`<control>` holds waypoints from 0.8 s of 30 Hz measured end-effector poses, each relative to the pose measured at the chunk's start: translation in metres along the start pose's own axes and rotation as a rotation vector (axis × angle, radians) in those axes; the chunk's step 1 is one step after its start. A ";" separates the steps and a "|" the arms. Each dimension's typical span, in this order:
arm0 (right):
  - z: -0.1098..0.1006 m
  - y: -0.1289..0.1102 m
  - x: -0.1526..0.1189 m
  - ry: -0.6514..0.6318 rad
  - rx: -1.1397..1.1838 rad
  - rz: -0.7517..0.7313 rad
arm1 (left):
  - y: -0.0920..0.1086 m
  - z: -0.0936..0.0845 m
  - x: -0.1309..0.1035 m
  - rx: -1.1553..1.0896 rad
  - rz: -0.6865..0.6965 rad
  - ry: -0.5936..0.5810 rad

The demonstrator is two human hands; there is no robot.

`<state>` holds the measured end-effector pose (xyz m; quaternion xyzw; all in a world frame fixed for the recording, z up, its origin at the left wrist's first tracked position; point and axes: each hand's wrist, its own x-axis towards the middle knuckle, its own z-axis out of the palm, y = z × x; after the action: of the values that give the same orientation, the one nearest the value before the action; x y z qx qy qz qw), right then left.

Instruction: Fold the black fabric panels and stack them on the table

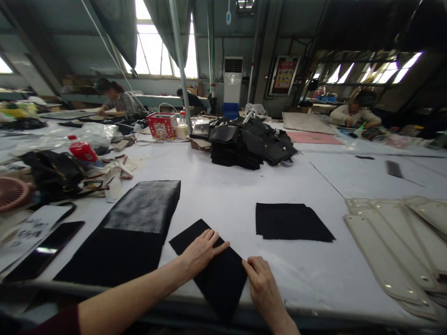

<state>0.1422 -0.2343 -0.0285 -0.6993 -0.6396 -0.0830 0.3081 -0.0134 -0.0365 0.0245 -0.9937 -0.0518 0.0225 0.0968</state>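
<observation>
A black rectangular piece of material (223, 279) lies at a slant at the table's front edge, its near corner reaching over the edge. My left hand (202, 251) rests flat on its upper part, fingers spread. At its right edge my right hand (259, 279) pinches the border between thumb and fingers. To the left lies a stack of black sheets (115, 256), its far part greyish. Another black piece (291, 222) lies flat on the table to the right of my hands.
White table (209, 186); pale straps with metal studs (391, 251) at right; black bags (244, 139) piled at the back; phone (45, 250), red bottle (83, 150) and pink fan (14, 193) at left. Several people sit farther back.
</observation>
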 end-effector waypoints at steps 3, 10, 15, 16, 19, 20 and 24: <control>-0.005 -0.002 -0.005 -0.009 -0.042 0.021 | 0.003 0.000 0.002 -0.050 0.034 0.039; -0.013 -0.003 -0.012 -0.013 0.001 0.115 | 0.011 -0.011 0.004 -0.115 0.021 -0.044; -0.019 0.001 -0.007 -0.083 0.004 0.113 | 0.018 -0.013 0.005 -0.029 0.046 -0.055; -0.022 0.001 -0.004 -0.114 -0.014 0.091 | 0.019 -0.013 0.005 -0.018 0.043 -0.052; -0.029 0.002 0.009 -0.231 -0.068 -0.028 | 0.019 -0.013 0.006 -0.024 0.043 -0.040; -0.031 0.002 0.014 -0.269 -0.078 -0.080 | 0.018 -0.013 0.006 -0.035 0.043 -0.033; -0.033 0.003 0.024 -0.340 -0.076 -0.216 | 0.016 -0.011 0.004 -0.066 0.052 -0.010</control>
<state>0.1579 -0.2319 0.0085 -0.6416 -0.7502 -0.0205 0.1585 -0.0070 -0.0537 0.0321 -0.9973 -0.0270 0.0281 0.0630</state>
